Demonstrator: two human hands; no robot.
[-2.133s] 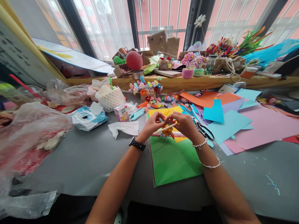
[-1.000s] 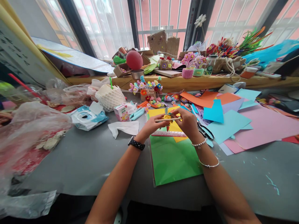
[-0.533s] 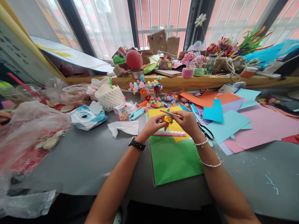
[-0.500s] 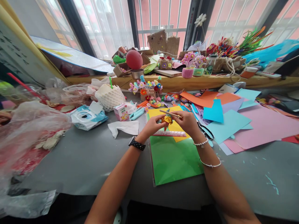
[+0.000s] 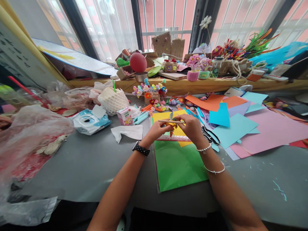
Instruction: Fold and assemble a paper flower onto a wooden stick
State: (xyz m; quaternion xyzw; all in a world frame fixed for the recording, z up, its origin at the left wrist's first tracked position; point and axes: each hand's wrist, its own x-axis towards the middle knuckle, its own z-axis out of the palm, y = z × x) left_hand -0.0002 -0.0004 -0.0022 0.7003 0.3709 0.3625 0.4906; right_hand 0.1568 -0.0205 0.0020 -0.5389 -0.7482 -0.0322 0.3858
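My left hand [image 5: 157, 131] is closed in a pinch on a small yellow folded-paper piece [image 5: 172, 124], which has bluish-grey and orange-red bits on it. Its exact shape is partly covered by fingers. My right hand [image 5: 192, 129] grips a thin light wooden stick [image 5: 179, 122] that lies level across the yellow piece, its far end reaching over my left fingers. Both hands hover above a green sheet [image 5: 180, 166], a yellow sheet [image 5: 156, 116] and a pink-and-white ruler [image 5: 176, 138]. Black-handled scissors [image 5: 213, 136] rest beside my right wrist.
Coloured paper sheets [image 5: 271, 128] spread over the right side. To the left are a wet-wipe pack [image 5: 90, 121], a white tissue [image 5: 127, 131], a small pink box [image 5: 125, 116] and plastic bags [image 5: 36, 128]. Behind stands a bunch of craft flowers [image 5: 150, 89] below the cluttered sill.
The stick has shifted left and turned from slanting to nearly level across the yellow piece. My right hand has moved slightly left; my left hand stays almost in place.
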